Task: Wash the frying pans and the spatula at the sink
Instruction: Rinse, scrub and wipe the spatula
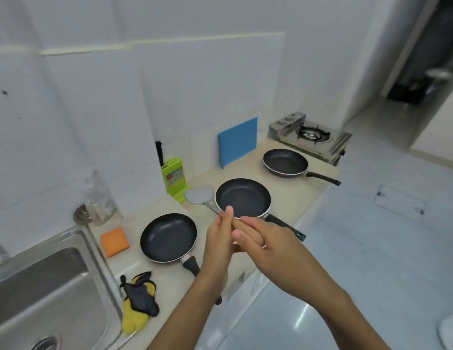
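Both hands, left hand point(220, 233) and right hand point(266, 242), apparently close together around the spatula point(199, 195) handle, blade beyond the fingers, frying pan point(243, 198) just behind.

Soft, even, cool light, glare streaks on the floor point(303, 317), slight overall blur, wide-angle bending at edges.

White tiled walls point(195, 84), glossy pale floor point(372, 248) — dark doorway point(427, 66), beige countertop point(291, 198)
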